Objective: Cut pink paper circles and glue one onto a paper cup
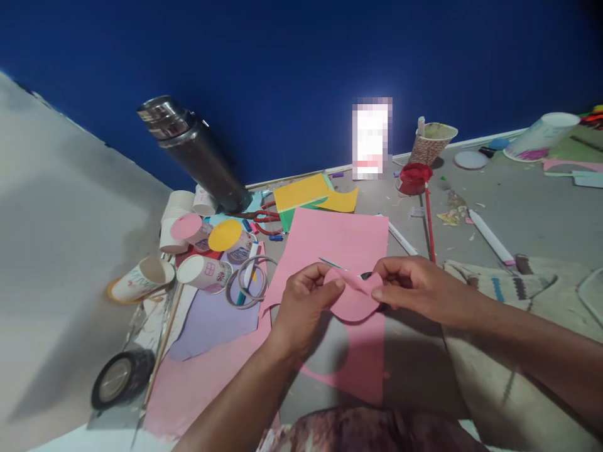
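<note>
Fingers (333, 288) of the left hand (301, 298) and right hand (414, 285) grip a pink disc (352, 307) by opposite edges, above a pink sheet (346, 235) on the surface (414, 370). Beyond, a patterned cup (428, 150) holds a pale stick (421, 125); at left, a pink circle (185, 226) and a yellow circle (225, 235) cap two tilted cups (245, 243) near a flask (202, 157).

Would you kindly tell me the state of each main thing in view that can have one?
Pink disc: held, creased near its top.
Left hand: pinching its left side.
Right hand: pinching its right side.
Pink sheet: flat, rounded piece cut out.
Pointed metal tool: partly hidden, state unclear.
Flask: capped.
White cups: nested.
Patterned cup: open-topped.
Screen: lit, blurred.
</note>
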`<state>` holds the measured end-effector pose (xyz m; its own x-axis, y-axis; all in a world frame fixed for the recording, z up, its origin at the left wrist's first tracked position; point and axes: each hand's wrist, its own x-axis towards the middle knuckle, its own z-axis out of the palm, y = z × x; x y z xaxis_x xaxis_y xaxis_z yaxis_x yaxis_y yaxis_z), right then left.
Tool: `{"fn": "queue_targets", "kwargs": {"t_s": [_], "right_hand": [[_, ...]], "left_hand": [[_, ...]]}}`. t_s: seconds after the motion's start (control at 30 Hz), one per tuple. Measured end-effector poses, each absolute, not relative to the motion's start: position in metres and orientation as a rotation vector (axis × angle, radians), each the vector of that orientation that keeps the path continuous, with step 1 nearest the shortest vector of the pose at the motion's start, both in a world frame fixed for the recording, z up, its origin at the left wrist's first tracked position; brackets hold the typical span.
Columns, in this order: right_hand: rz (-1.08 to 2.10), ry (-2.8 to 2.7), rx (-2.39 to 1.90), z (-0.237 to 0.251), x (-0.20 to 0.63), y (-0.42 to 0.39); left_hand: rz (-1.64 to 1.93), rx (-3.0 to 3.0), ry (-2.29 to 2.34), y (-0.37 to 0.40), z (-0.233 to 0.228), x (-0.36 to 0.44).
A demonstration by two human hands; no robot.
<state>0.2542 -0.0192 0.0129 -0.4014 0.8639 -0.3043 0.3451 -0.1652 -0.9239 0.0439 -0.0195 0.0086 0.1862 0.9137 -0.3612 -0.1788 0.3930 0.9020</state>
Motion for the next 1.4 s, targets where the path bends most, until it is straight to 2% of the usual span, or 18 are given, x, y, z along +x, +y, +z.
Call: {"fn": "queue_targets", "kwargs": {"t_s": [0.27,0.4,0.53,0.9,1.13,1.4], "right_hand": [[1.591,-1.55,-1.297,0.008,0.252,-0.018],[1.478,-1.475,-1.364,0.007,0.253,-0.017],[1.284,-1.578,-1.473,0.01,0.253,-0.019],[1.094,-1.836,-1.474,0.013,0.248,-0.024],[1.064,-1.914,-1.411,0.011,0.249,-0.024],[1.083,-1.936,-1.412,0.01,0.25,-0.026]], "left_hand": [[0.958,0.542,1.007,-0.019,0.003,0.05],[0.827,0.69,1.041,-0.023,0.005,0.05],[0.879,0.971,1.196,-0.024,0.011,0.047],[0.877,1.231,1.261,-0.025,0.013,0.046],[0.892,1.046,1.215,-0.021,0.011,0.044],[0.856,1.184,1.225,-0.024,0.016,0.044]]}}
